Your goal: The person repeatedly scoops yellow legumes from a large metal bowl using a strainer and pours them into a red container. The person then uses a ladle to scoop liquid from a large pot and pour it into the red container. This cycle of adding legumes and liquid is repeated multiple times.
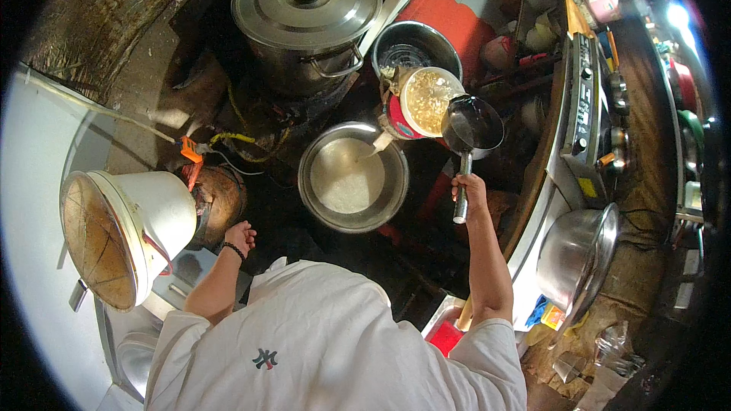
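My right hand [472, 189] grips the handle of a metal ladle [473, 125], whose deep bowl is at the rim of a grinding machine's hopper [432, 101]. Pale grains or beans sit in liquid in that hopper. From the machine's spout [381, 142] a thin pale stream runs down into a wide steel basin [308, 197] of milky, frothy liquid. My left hand [240, 238], with a beaded bracelet at the wrist, hangs low at the left with fingers partly curled and nothing visible in it. Behind the hopper stands a steel pot [417, 30] with some liquid and grains.
A large lidded stockpot [307, 5] stands beyond the basin. At left, a white bucket [165, 211] lies tilted near an orange plug connector [189, 150] and cables. Along the right run a counter edge [542, 194], a control panel [581, 91] and a big steel bowl [568, 257].
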### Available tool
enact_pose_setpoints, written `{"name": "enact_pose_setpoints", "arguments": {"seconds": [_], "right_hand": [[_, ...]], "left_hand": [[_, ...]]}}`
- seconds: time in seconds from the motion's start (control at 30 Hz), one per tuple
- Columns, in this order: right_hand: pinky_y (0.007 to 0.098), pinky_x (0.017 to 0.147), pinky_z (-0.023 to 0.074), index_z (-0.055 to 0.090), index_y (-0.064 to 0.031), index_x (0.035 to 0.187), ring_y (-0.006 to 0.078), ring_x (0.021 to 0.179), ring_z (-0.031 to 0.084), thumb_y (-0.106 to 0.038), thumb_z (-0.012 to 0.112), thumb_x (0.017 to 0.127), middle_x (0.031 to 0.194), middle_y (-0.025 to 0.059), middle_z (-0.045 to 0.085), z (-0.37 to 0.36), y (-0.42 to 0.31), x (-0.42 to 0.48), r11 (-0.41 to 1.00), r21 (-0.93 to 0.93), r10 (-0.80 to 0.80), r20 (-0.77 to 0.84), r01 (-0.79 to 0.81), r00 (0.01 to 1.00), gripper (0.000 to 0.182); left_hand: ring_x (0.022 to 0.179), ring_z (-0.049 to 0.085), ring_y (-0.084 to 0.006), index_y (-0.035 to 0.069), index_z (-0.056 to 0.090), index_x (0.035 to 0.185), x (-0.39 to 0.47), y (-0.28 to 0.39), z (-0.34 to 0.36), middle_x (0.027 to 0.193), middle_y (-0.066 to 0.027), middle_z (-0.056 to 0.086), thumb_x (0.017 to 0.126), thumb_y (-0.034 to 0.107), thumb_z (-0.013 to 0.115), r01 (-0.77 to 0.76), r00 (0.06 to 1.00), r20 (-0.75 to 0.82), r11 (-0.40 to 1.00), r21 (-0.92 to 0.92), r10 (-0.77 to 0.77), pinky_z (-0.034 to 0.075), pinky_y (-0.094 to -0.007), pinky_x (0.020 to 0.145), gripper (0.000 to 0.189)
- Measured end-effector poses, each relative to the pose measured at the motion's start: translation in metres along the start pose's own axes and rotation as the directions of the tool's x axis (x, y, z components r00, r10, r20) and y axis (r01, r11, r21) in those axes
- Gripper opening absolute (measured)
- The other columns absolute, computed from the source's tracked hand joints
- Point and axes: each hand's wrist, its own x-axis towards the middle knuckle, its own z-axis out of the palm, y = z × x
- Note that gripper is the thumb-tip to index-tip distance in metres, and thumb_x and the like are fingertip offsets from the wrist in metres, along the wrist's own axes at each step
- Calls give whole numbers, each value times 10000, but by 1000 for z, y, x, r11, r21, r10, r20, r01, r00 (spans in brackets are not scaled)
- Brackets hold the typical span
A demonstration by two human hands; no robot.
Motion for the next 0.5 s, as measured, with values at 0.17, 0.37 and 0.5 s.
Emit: {"name": "enact_pose_setpoints", "arguments": {"seconds": [0.17,0.37,0.5], "right_hand": [[266,438,441,509,-41,770,143,490,540,-97,553,721,635,58,536,-3,0,4,999,-33,3,21,-3,1000,86],[264,438,438,504,-48,753,143,486,537,-94,557,722,635,60,537,-6,1,9,999,-47,9,9,-9,1000,76],[268,441,436,503,-48,752,146,484,536,-90,555,723,634,59,536,-6,-2,9,999,-32,25,3,-25,1000,73]], "left_hand": [[495,477,-164,116,545,794,6,-2,-2,611,-47,569,858,293,504,-9,1000,4,1000,5,9,395,-347,496,193],[485,473,-163,120,547,787,6,-2,-4,606,-48,571,857,280,495,-2,1000,9,1000,-9,2,396,-348,491,183],[482,469,-164,117,546,784,6,-3,-5,605,-48,570,855,270,495,-1,1000,2,1000,-7,1,394,-346,486,176]]}}
